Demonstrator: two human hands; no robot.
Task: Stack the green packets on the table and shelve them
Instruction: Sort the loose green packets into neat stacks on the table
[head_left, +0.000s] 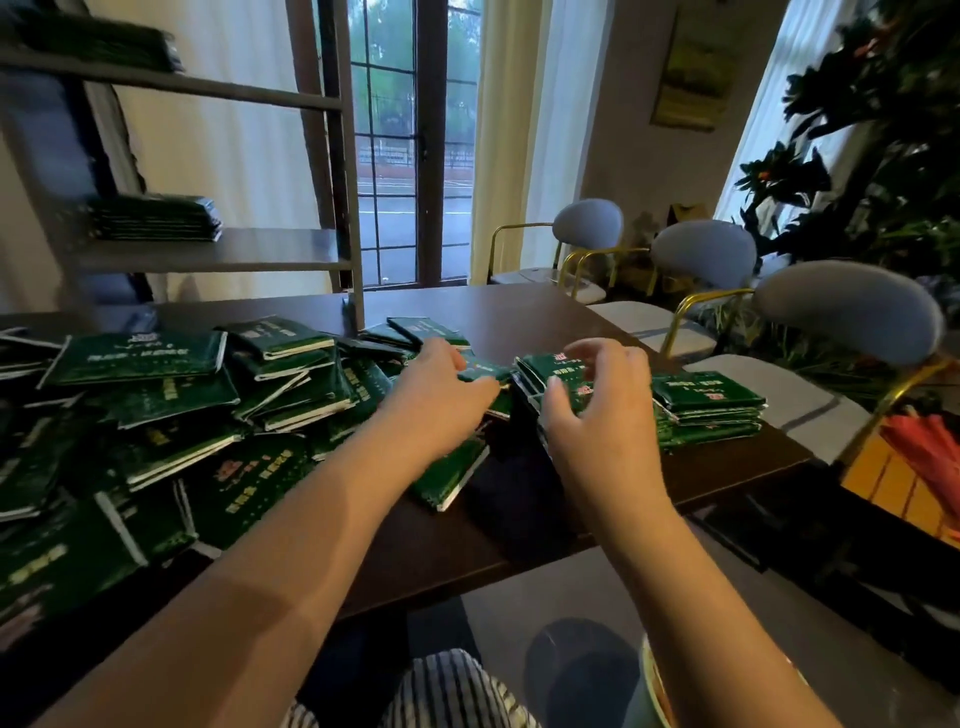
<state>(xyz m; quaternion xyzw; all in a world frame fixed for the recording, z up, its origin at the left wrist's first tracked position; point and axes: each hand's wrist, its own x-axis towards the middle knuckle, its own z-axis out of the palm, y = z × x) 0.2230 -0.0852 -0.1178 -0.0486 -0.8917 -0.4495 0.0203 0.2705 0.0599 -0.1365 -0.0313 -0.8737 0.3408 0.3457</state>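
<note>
Green packets (156, 395) lie heaped at frame left on the table (519, 312). Left hand (447, 387) rests near-straight fingers on one; right hand (597, 410) arches over the centre stack (537, 368), grip indiscernible. Risk: an askew placement may topple the ragged stack.

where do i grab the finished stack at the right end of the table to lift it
Probably best to clamp the finished stack across its full height, thumb on the top packet and fingers under the bottom one, coming from its right side. It lies flat with edges roughly aligned, the packets look loose, and the right hand crowds its left.
</note>
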